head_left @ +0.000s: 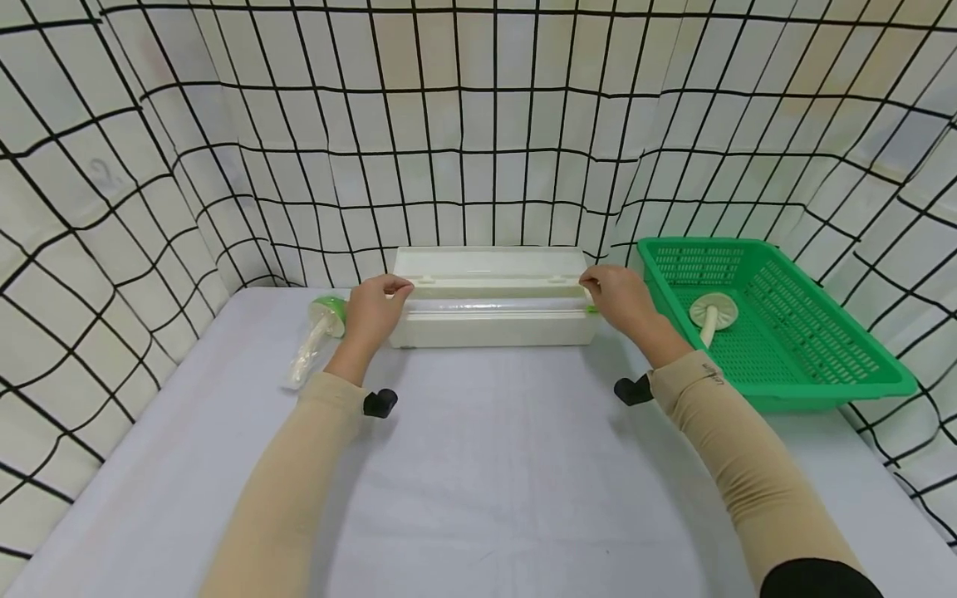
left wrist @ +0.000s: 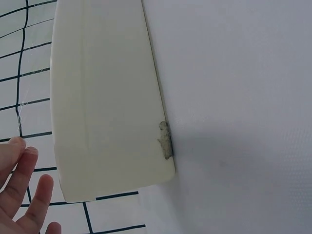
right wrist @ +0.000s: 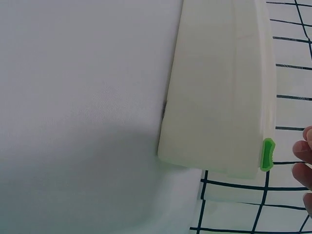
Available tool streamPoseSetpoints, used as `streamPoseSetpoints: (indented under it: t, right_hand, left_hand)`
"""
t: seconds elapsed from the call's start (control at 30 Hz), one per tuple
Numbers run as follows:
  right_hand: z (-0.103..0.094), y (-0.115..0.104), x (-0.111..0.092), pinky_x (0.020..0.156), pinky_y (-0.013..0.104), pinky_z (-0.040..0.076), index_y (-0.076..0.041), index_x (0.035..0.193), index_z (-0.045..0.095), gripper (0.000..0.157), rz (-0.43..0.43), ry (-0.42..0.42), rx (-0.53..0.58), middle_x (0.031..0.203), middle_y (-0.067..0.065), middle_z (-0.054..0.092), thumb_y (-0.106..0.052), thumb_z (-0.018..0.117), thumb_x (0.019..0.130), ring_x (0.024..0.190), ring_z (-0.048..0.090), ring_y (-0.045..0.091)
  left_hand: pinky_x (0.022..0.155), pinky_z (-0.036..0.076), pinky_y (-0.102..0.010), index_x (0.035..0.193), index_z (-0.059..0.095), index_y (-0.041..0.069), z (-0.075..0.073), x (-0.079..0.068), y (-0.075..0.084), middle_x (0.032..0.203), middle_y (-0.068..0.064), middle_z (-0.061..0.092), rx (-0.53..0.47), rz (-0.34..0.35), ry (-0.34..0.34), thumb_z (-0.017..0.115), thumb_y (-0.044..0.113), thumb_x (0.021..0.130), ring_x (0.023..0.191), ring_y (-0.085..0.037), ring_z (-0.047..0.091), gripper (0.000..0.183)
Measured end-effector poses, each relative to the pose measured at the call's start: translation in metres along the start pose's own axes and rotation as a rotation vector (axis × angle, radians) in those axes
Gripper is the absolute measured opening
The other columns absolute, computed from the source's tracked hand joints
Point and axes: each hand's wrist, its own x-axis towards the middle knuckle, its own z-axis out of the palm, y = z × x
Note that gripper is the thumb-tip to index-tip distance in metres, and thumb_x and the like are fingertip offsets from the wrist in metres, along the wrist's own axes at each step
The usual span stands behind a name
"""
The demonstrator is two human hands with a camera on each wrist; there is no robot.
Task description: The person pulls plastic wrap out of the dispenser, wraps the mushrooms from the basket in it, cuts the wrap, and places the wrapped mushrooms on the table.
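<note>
Spreading across the lower part of the head view, a pale cloth covers the tabletop [head_left: 486, 482]; a black mesh [head_left: 495, 124] over whitish panels walls it in at the left, back and right. Counted, there are two hands, two mushroom-shaped things, one white box and one green basket.

The white box [head_left: 489, 334] lies at the centre of the frame, its lid [head_left: 489, 262] tilted back, with one roll of clear film [head_left: 497, 305] inside. A small green piece [right wrist: 267, 154] sits at its right end. At the box's left end, the left hand [head_left: 376, 309] pinches the film's edge between thumb and forefinger, other fingers loosely curved; the right hand [head_left: 624, 299] pinches likewise at the right end.

At the right of the frame, the green basket [head_left: 822, 397] contains one pale mushroom [head_left: 714, 310]. The other, a green-capped mushroom [head_left: 326, 317] wrapped in clear plastic, lies on the cloth at centre left.
</note>
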Motion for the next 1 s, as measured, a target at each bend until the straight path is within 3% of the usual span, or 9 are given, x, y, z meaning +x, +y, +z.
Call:
streamPoseSetpoints:
  t: [0.23,0.73,1.0]
  right_hand:
    - [0.0000,-0.0017,0.0007,0.086,0.046,0.055,0.005,0.116,0.069,0.020,0.053,-0.027,0.085,0.115,0.021,0.070,-0.008,0.058,0.106,0.101,0.066,0.035]
    - [-0.0002,0.0008,0.0040,0.085,0.045,0.050,0.007,0.120,0.060,0.022,0.153,-0.049,0.322,0.116,0.025,0.062,-0.007,0.047,0.110,0.101,0.058,0.035]
    - [-0.0042,0.0009,0.0032,0.084,0.042,0.048,0.009,0.124,0.055,0.027,0.218,0.003,0.456,0.114,0.025,0.060,-0.009,0.038,0.112,0.103,0.057,0.034]
  left_hand:
    - [0.096,0.048,-0.049,0.113,0.073,-0.002,-0.0011,0.0007,-0.0008,0.114,-0.022,0.071,-0.081,0.006,0.040,0.063,0.015,0.104,0.111,-0.036,0.063,0.022]
    - [0.093,0.051,-0.043,0.115,0.073,-0.002,0.0004,0.0016,0.0019,0.113,-0.019,0.072,-0.167,-0.059,0.084,0.062,0.015,0.105,0.108,-0.032,0.063,0.023]
    - [0.098,0.049,-0.043,0.117,0.071,-0.002,0.0011,0.0034,0.0066,0.117,-0.019,0.071,-0.242,-0.019,0.121,0.061,0.016,0.105,0.111,-0.031,0.062,0.024]
